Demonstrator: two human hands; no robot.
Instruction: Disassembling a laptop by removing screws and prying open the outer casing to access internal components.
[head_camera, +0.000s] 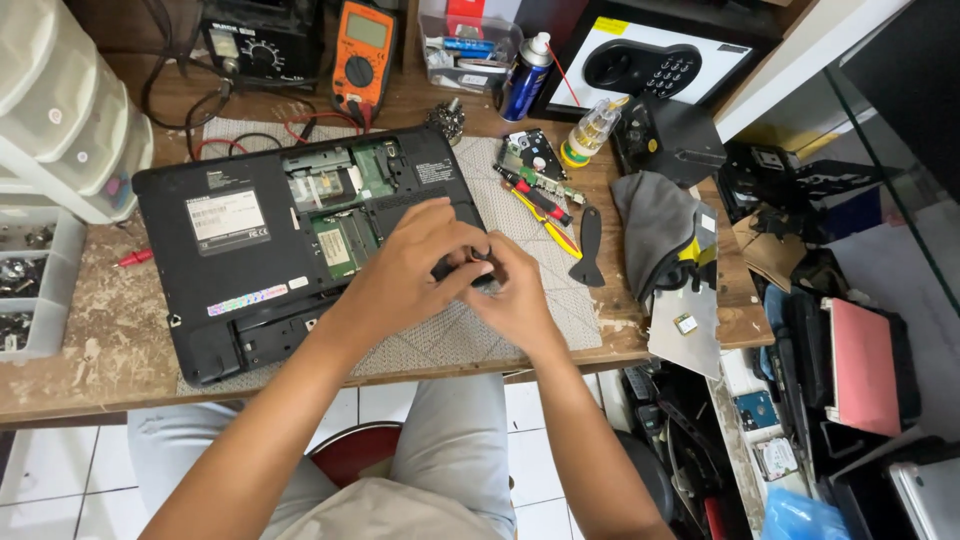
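— What are the hands doing?
— Left hand (415, 268) and right hand (515, 290) meet, fingers curled around a small black part (470, 268), above the open black laptop's (250, 250) right edge, near the wooden workbench's (90, 350) front edge.
— Nearby?
— Red-handled screwdrivers (540, 205), grey cloth (655, 230).

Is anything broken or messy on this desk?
Yes. The black laptop lies upside down with a bottom cover off, so its green boards show. The wooden desk top is scuffed and flaking near the front edge. Both hands hold a small dark part I can't make out.
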